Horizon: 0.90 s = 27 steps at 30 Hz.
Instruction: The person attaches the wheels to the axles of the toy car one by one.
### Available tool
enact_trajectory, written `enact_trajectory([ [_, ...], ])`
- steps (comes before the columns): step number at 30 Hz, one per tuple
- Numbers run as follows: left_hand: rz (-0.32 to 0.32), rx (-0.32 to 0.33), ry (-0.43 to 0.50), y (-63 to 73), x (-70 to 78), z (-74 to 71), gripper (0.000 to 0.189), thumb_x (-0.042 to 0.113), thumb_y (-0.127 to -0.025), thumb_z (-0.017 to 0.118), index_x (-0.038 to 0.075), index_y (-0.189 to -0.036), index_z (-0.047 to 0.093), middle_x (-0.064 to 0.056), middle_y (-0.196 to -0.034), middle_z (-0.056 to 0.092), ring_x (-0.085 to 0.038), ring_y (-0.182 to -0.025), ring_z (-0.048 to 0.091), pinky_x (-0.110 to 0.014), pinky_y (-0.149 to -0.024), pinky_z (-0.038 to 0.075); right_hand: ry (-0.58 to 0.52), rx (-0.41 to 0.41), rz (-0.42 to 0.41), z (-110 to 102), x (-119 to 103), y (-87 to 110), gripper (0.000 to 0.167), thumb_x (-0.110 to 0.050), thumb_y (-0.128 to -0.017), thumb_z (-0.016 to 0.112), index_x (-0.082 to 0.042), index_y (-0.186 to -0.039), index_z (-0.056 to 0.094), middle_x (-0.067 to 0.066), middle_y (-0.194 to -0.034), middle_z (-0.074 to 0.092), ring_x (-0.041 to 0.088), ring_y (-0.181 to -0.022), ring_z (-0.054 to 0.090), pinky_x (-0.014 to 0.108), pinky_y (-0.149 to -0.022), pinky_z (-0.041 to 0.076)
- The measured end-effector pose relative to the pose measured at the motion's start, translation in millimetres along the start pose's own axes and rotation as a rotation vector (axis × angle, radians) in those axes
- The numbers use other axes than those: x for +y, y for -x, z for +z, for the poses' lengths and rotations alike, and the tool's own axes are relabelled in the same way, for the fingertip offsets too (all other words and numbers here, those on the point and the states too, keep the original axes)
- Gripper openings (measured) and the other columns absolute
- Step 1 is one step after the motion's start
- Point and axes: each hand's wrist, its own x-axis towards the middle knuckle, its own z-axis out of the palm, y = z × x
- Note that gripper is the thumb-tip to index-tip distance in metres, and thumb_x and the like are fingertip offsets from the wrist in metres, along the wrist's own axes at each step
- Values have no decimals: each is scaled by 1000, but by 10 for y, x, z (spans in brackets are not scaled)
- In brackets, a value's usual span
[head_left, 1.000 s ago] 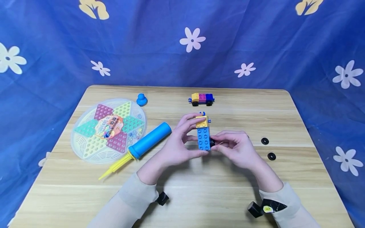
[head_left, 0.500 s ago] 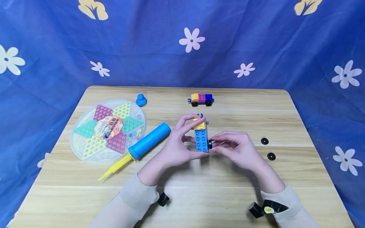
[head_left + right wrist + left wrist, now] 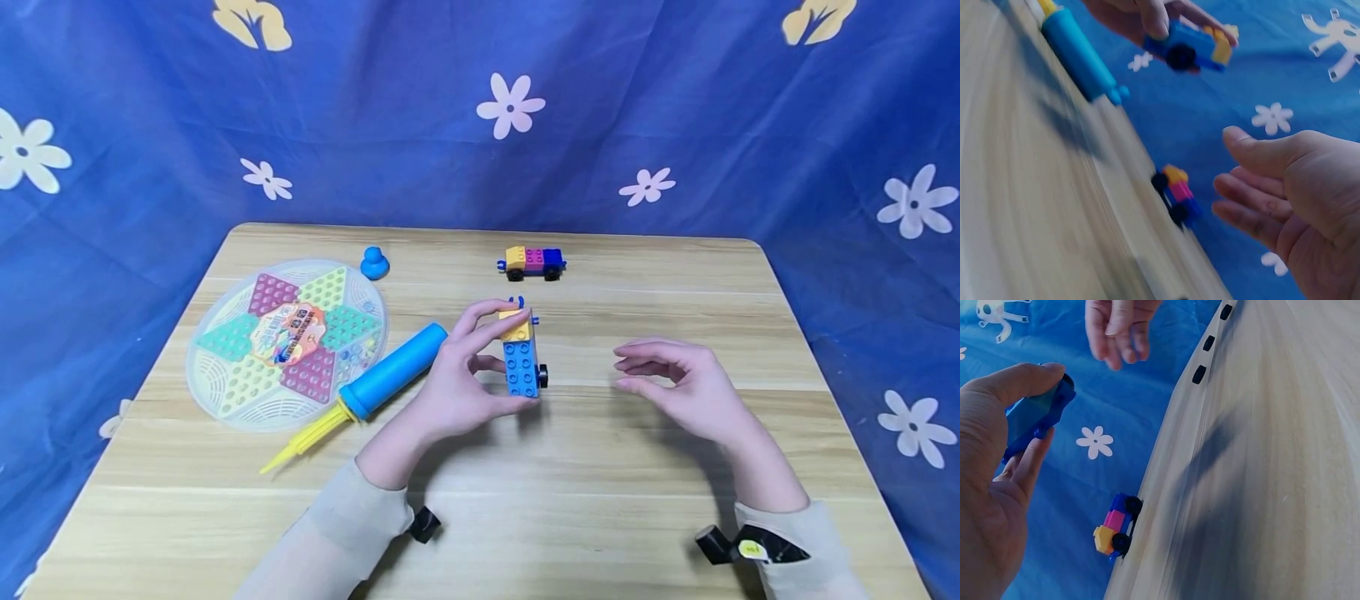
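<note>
My left hand point(image 3: 468, 375) grips a toy block car point(image 3: 521, 362) above the table, its yellow brick at the far end and a blue brick nearer me. One black wheel point(image 3: 543, 376) sits on the car's right side, and it also shows in the right wrist view. To the right, my right hand point(image 3: 678, 387) is raised with relaxed, slightly bent fingers and holds nothing. Three loose black wheels point(image 3: 1209, 343) lie in a row on the table in the left wrist view; in the head view that hand hides them.
A finished-looking block car point(image 3: 534, 262) in yellow, pink and dark blue stands at the back. On the left lie a round Chinese checkers board point(image 3: 210, 379) and a blue and yellow hand pump point(image 3: 393, 371). A small blue duck-like toy point(image 3: 374, 263) stands behind them.
My right hand has let go of the wheel on the car and moved right, covering the loose wheels. The left hand has shifted the car slightly left.
</note>
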Motion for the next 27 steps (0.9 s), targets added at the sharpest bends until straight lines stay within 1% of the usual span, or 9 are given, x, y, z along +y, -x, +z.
enact_trajectory([
  [3, 0, 1, -4, 3, -2, 5, 97, -6, -65, 100, 16, -151, 60, 3, -155, 42, -23, -127, 56, -39, -82, 64, 110, 2, 44, -97, 105, 55, 43, 8, -82, 88, -8, -120, 78, 8, -118, 75, 31, -99, 75, 29, -90, 60],
  [5, -3, 0, -8, 6, -3, 6, 97, -6, -65, 100, 17, -151, 61, 3, -155, 42, -23, -127, 57, -38, -82, 64, 166, -2, 75, -142, 168, 91, 41, 4, -83, 89, -7, -121, 77, 10, -120, 74, 29, -101, 75, 28, -92, 59],
  [7, -5, -1, -8, 9, -4, 8, 97, -7, -65, 100, 15, -151, 60, 3, -155, 42, -23, -127, 57, -38, -82, 64, 186, -6, 101, -169, 219, 122, 40, 4, -84, 88, -3, -121, 77, 14, -121, 73, 28, -103, 74, 27, -93, 58],
  [10, -10, -8, 7, 8, -10, 18, 97, -8, -66, 99, 14, -152, 59, 2, -156, 41, -24, -129, 56, -38, -84, 63, 179, -18, 122, -175, 258, 154, 37, 3, -86, 87, 1, -121, 76, 15, -121, 73, 30, -103, 74, 28, -93, 58],
  [13, -19, -32, 45, 3, -18, 42, 102, -10, -67, 97, 15, -156, 53, 1, -156, 37, -26, -134, 53, -39, -88, 62, 161, -26, 126, -150, 258, 163, 34, 1, -88, 85, 1, -121, 75, 15, -119, 73, 32, -102, 74, 25, -92, 58],
  [18, -11, -88, 89, -6, -14, 97, 116, -15, -68, 94, 21, -164, 39, -3, -155, 28, -28, -139, 48, -40, -90, 61, 74, -44, 99, -60, 215, 138, 31, 2, -90, 83, -3, -120, 76, 16, -115, 74, 26, -99, 75, 26, -90, 58],
  [22, 17, -120, 107, -20, -14, 132, 114, -20, -67, 91, 18, -161, 39, -5, -154, 26, -31, -136, 50, -41, -88, 62, -33, -107, 80, 61, 123, 91, 30, 3, -94, 78, -3, -123, 75, 17, -114, 75, 22, -99, 75, 28, -90, 60],
  [25, 28, -142, 127, -33, -24, 155, 111, -22, -65, 89, 14, -158, 39, -4, -154, 27, -32, -135, 51, -43, -88, 62, -116, -159, 76, 157, 28, 40, 29, 4, -98, 72, 0, -127, 72, 18, -116, 75, 24, -102, 75, 31, -90, 60],
  [27, 36, -158, 147, -40, -26, 171, 110, -23, -66, 88, 12, -157, 38, -4, -155, 27, -32, -135, 51, -44, -89, 62, -186, -187, 76, 217, -29, 2, 30, 6, -100, 68, 3, -130, 69, 22, -120, 73, 27, -105, 74, 33, -91, 60],
])
